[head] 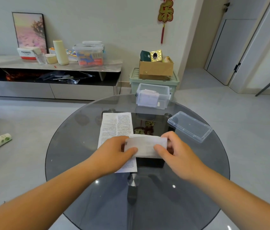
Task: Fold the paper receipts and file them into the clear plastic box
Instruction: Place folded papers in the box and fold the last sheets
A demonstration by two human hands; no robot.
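A folded white receipt (145, 146) is held just above the round glass table (74, 146). My left hand (114, 149) pinches its left end, thumb on top. My right hand (174, 150) pinches its right end the same way. Under my left hand a long printed receipt (116, 125) lies flat on the glass. The clear plastic box (153, 96) stands open at the table's far edge with folded papers upright inside. Its clear lid (189, 126) lies to the right of my hands.
Beyond the table a green storage bin (135, 80) carries a cardboard box (155, 68). A low TV cabinet (51, 67) with clutter runs along the left wall. A small green-printed packet (1, 139) lies on the floor at left.
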